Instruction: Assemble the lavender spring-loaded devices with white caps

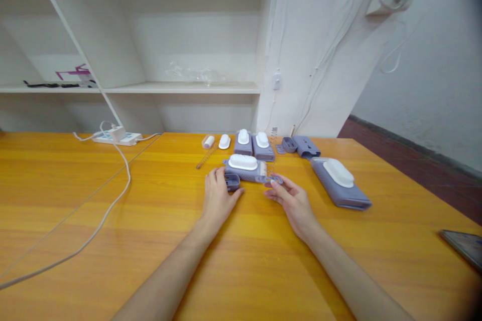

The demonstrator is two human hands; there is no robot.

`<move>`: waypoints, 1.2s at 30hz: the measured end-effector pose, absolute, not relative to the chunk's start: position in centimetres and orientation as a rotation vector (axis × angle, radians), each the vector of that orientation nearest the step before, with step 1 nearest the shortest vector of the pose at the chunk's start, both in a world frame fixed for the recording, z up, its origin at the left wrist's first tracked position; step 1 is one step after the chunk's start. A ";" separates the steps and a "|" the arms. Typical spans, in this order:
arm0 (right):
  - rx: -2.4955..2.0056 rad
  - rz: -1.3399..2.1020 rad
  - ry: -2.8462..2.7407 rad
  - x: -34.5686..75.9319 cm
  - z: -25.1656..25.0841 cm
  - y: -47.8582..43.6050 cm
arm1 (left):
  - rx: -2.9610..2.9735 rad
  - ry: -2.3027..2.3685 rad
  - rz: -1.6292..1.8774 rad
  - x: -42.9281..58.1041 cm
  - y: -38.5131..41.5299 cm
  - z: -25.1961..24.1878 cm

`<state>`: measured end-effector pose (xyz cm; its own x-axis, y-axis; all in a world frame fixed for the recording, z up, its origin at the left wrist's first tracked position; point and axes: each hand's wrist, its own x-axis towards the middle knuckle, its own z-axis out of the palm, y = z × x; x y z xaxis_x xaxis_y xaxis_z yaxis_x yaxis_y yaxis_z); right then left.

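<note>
My left hand [218, 198] is closed around a small hollow grey-purple plastic part [233, 181], its open side facing up. Between the thumb and fingers of my right hand [297, 205] is a small flat grey-purple plastic piece [276, 179] with openings in it. Just beyond both hands lies a grey-purple plastic housing [244, 173] with a white bristled brush head [243, 161] on top. Fine details of the flat piece are blurred.
Behind stand two housings [243, 148] topped with white pieces. Springs [205, 159] and a white cap [224, 141] lie nearby. A larger housing [341, 185] sits right, a phone [465, 246] at the edge. A cable [124, 185] and power strip [128, 138] are left.
</note>
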<state>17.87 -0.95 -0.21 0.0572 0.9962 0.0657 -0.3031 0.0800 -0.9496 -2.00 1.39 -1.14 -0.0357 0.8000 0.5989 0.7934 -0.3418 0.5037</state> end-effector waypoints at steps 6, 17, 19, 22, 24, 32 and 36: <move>-0.901 1.287 -1.021 18.0 -0.1 -1.3 | 2.354 1.912 1.507 -1.4 0.6 0.2; -0.870 1.353 -0.938 18.3 0.2 -1.3 | 2.576 1.904 1.494 -0.8 -0.2 0.7; -0.882 1.332 -0.921 18.3 0.1 -1.3 | 2.521 1.904 1.620 -1.0 -0.2 0.8; -0.878 1.320 -0.911 18.2 0.2 -1.3 | 2.613 1.771 1.556 -1.3 -0.1 0.9; -0.860 1.332 -0.884 18.3 0.4 -1.3 | 2.726 1.624 1.418 -1.4 -0.1 0.8; -0.759 1.486 -0.874 18.3 0.5 -1.6 | 2.656 1.592 1.432 -1.3 -0.1 0.3; -0.892 1.374 -1.229 17.1 0.4 -2.2 | 2.754 1.414 1.333 -0.9 -0.5 0.5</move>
